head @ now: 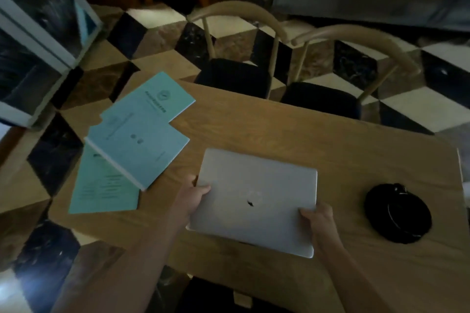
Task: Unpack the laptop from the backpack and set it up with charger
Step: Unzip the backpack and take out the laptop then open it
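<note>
Your left hand (193,194) and right hand (318,214) grip opposite edges of the closed silver laptop (254,201), thumbs on its lid, over the wooden counter (330,140) beside a coiled black charger (398,213).
</note>
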